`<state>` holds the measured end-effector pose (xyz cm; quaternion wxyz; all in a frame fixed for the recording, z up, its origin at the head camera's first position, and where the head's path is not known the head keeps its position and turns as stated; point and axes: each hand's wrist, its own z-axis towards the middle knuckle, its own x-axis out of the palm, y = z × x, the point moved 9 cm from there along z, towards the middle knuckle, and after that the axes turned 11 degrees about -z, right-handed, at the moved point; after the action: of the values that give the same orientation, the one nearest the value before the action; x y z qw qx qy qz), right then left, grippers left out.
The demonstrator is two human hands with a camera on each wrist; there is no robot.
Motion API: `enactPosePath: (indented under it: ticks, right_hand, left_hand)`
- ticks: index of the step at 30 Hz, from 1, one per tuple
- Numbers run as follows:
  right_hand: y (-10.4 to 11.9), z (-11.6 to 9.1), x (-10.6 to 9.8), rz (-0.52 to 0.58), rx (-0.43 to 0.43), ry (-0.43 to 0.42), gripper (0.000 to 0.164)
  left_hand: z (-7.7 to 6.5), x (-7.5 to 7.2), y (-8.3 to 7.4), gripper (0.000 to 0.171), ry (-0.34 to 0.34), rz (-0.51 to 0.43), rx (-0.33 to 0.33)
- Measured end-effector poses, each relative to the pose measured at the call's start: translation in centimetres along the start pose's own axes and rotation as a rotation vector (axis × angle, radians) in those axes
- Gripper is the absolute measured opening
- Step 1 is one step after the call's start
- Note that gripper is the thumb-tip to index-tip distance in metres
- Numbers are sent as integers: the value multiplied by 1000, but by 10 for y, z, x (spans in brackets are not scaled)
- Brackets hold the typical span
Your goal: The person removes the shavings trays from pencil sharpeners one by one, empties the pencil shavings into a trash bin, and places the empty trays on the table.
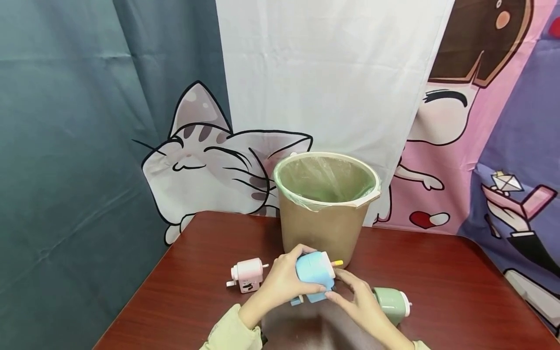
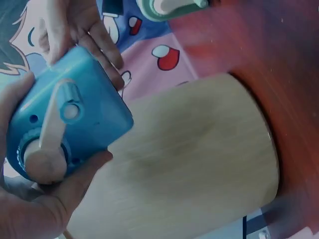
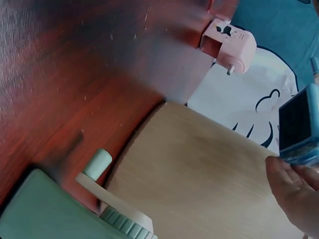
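My left hand (image 1: 282,279) grips a light-blue crank pencil sharpener (image 1: 312,270) above the table, thumb in front and fingers over its top. A short yellow pencil-like stub (image 1: 337,263) sticks out of its white front end. In the left wrist view the sharpener's white crank arm (image 2: 52,119) faces the camera. My right hand (image 1: 360,299) is at the sharpener's lower front, fingers fairly straight and fingertips touching its edge. A dark rectangular face of the sharpener (image 3: 295,122) shows in the right wrist view.
A pink crank sharpener (image 1: 249,274) stands on the dark red table (image 1: 197,272) at left. A green one (image 1: 391,304) stands by my right forearm. Behind my hands is a tan bin (image 1: 321,226) with a clear liner. A printed cartoon curtain (image 1: 337,73) hangs behind.
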<state>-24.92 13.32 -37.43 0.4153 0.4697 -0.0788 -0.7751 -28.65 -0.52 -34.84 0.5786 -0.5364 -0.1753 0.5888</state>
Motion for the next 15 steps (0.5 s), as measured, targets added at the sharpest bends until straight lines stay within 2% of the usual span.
enactPosePath:
  ticks: [5,7,12,15]
  right_hand:
    - [-4,9,-5,119,41,32,43]
    - [-2,14,-10,95,14,39,46]
    - [7,22,-21,-56,-108,37,46]
    - [10,23,-21,-67,-143,46,45]
  left_hand:
    - [5,-2,-9,62,71,-23,44]
    - [8,-2,-15,62,102,-11,73]
    - [16,-4,-32,61,173,33,152]
    - [19,-4,-37,60,228,29,168]
